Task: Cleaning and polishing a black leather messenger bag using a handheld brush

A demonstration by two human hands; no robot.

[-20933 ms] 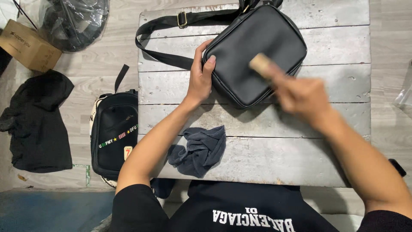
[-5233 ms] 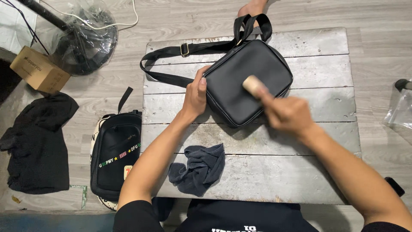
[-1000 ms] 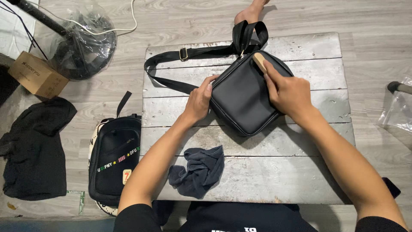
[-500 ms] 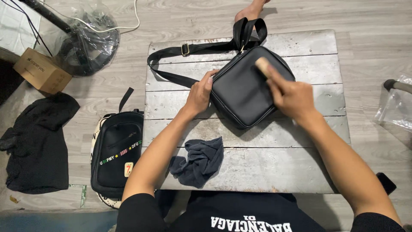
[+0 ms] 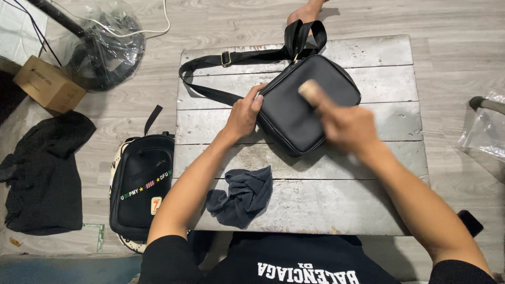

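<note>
A black leather shoulder bag [image 5: 294, 113] lies flat on a worn grey plank table [image 5: 368, 173], its strap [image 5: 231, 57] looping off to the left and back. My left hand [image 5: 243, 114] presses on the bag's left edge and holds it still. My right hand [image 5: 342, 126], blurred by motion, grips a small wooden brush [image 5: 309, 90] whose pale end sticks out over the middle of the bag. A crumpled dark grey cloth [image 5: 242, 195] rests on the table near its front edge, untouched.
On the floor at left are a black backpack [image 5: 141, 184], a black garment [image 5: 44, 173], a cardboard box [image 5: 48, 88] and a plastic-wrapped fan base [image 5: 108, 50]. Someone's bare foot [image 5: 305, 10] shows beyond the table. Clear plastic [image 5: 486, 131] lies at right.
My right hand has swept the brush from the bag's upper right corner down and left toward its middle. My left hand has stayed on the bag's edge.
</note>
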